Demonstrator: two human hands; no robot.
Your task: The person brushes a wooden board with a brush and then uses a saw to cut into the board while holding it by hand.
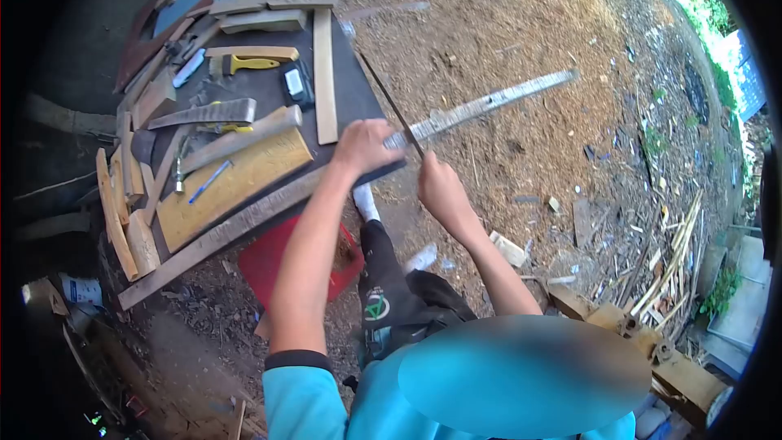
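A long weathered wooden strip (493, 104) juts past the corner of the dark table (358, 85). My left hand (364, 147) is closed over it at the table's edge, pressing it down. Across the strip, just beyond those fingers, lies the thin dark blade of a saw (391, 102), seen nearly edge-on. My right hand (440, 187) is wrapped round its near end, so the handle is hidden. Its teeth are too small to make out. On the near side of the table, a long grey plank (220, 236) runs in line with the strip and may be the same piece.
On the table lie a yellow-handled brush (252, 63), a black box (296, 83), a blue pen (209, 182), a hammer (180, 171), a wide board (244, 183) and several wood offcuts. A red stool (269, 257) stands below. Scraps and sticks (672, 253) litter the ground.
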